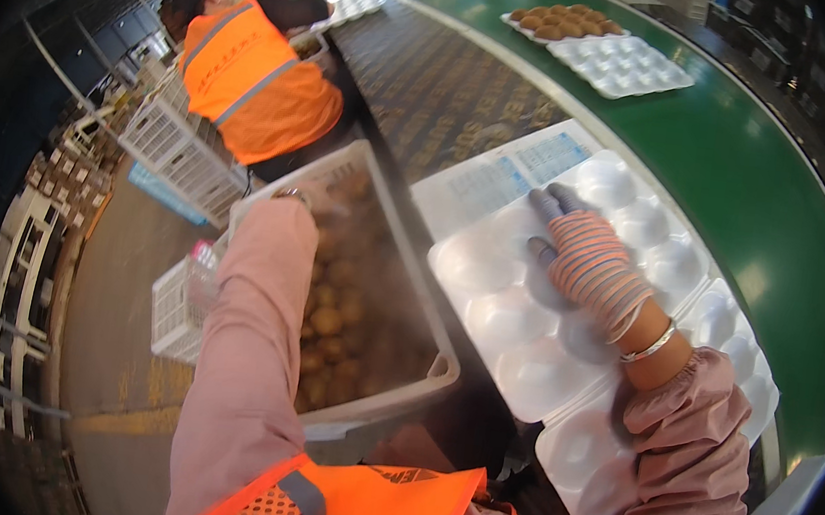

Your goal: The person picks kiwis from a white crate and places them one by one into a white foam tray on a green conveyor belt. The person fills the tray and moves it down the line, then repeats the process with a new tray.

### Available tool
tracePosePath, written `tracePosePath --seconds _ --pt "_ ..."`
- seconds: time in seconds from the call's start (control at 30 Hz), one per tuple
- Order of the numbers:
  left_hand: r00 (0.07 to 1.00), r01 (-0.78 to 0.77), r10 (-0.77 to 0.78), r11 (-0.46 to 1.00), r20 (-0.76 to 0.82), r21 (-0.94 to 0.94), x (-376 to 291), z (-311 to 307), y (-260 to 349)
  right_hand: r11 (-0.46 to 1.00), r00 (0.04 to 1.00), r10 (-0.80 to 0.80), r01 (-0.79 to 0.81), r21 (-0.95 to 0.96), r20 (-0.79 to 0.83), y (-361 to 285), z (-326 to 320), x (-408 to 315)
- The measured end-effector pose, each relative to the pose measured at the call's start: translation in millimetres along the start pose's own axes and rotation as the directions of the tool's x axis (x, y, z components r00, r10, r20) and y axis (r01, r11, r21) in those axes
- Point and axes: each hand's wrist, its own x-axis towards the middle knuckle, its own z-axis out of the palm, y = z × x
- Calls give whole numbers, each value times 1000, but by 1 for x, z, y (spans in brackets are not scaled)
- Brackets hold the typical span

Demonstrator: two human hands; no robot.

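My left hand (pixel 323 207) reaches into the far left part of a white plastic crate (pixel 409 287); it is blurred, and what its fingers do cannot be made out. Brown, rounded fruits that look like kiwifruit (pixel 327 320) lie in the crate. My right hand (pixel 586 257), in a striped glove with grey fingertips, rests with its fingers apart on a white moulded tray (pixel 519 318) with rounded cups. The tray's cups look unfilled. Under its far edge lies a white board or sheet with blue print (pixel 496 183). Another moulded tray (pixel 587 457) sits nearer my body, partly under my right forearm.
A green conveyor belt (pixel 752 180) runs along the right, bearing a fruit-filled tray (pixel 565 23) and an unfilled tray (pixel 621 67). A co-worker in an orange vest (pixel 261 79) stands ahead on the left, another beyond. White slatted crates (pixel 184 132) stand on the floor at left.
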Motion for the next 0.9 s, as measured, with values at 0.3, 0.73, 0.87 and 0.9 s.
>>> tracePosePath --seconds 0.3,0.73,0.87,0.9 --pt "991 -19 40 986 124 -167 -14 -21 4 995 985 -87 80 -55 -148 6 10 1" --pt "956 187 -221 965 -190 -184 -78 34 36 998 995 44 -47 31 86 -2 -7 -2" --pt "941 62 -167 939 -294 -337 -104 20 46 998 989 -47 53 43 -142 3 3 0" --pt "937 25 -167 908 -306 -419 -115 11 51 997 999 -13 16 75 -45 7 4 2"
